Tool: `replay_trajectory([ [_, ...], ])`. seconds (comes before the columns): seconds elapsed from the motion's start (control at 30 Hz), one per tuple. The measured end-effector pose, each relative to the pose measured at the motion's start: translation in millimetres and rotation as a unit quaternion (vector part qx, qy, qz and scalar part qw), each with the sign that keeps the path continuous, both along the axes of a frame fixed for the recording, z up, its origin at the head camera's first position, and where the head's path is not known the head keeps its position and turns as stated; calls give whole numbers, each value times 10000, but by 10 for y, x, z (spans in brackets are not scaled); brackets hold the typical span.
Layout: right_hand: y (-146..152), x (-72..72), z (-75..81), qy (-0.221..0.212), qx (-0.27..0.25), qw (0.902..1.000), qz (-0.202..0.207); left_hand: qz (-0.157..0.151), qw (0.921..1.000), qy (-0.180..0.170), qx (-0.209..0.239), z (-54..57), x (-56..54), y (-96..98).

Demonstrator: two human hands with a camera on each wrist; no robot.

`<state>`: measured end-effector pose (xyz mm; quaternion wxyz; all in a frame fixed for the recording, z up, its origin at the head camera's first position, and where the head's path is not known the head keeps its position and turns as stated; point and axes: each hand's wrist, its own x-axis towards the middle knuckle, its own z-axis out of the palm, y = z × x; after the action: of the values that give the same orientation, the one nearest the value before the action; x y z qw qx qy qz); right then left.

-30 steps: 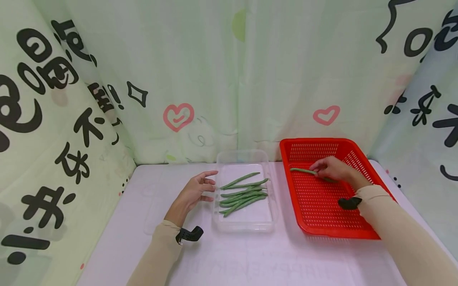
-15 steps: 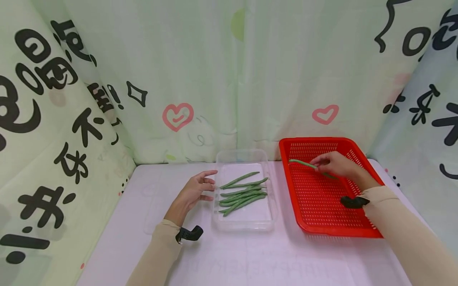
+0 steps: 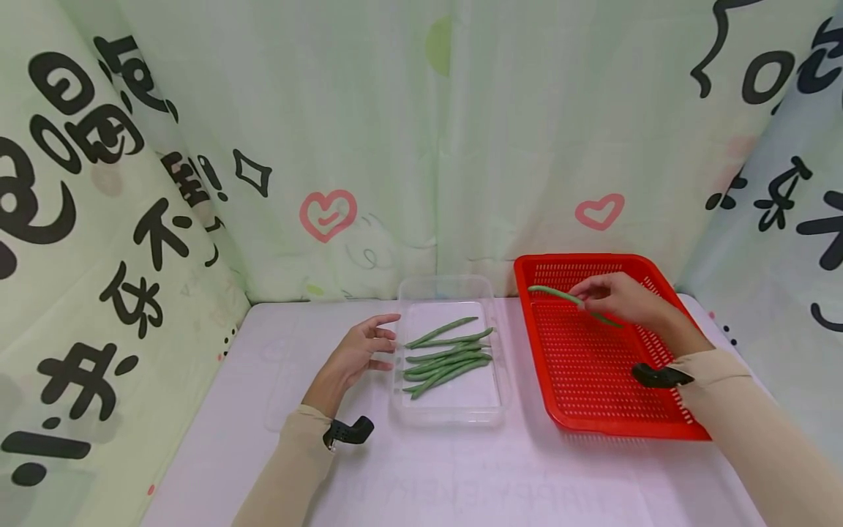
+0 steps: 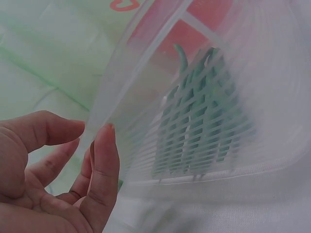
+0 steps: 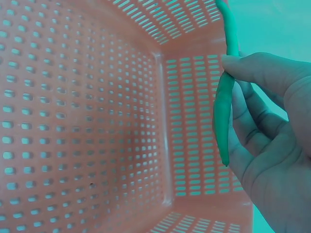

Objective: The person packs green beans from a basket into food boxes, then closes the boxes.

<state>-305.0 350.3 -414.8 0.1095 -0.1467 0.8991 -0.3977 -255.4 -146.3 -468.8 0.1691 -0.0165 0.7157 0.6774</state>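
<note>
My right hand [image 3: 619,298] pinches one green bean [image 3: 552,292] between thumb and fingers, above the red perforated basket [image 3: 538,359]. In the right wrist view the bean [image 5: 223,104] hangs lengthwise, its ends sticking out past the fingers. My left hand [image 3: 358,353] is at the left side of a clear plastic container [image 3: 454,418], fingers relaxed and fingertips right at its rim. Several green beans [image 3: 454,341] lie side by side in the container. Through its ribbed wall, the left wrist view shows them [image 4: 194,111] blurred.
The container and basket stand side by side on a white-covered table [image 3: 421,476], near its back edge. Behind and to both sides hangs a pale green curtain [image 3: 395,146] with printed hearts and lettering. The basket's walls rise around the right hand's working area.
My right hand has risen slightly from the basket's floor, lifting the green bean with it. The left hand and the container with its beans have stayed put.
</note>
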Motion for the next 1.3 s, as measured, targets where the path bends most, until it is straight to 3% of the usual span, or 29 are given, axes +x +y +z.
replay_trajectory([
  [0.43,-45,58,190,294,-28,9995,133,-26,10000,-22,39,9,6,-3],
  [0.83,-398,96,349,370,-220,9974,576,-32,10000,-12,51,27,22,2],
  [1.3,-810,141,414,327,-284,9940,1008,21,10000,6,-6,22,19,10],
])
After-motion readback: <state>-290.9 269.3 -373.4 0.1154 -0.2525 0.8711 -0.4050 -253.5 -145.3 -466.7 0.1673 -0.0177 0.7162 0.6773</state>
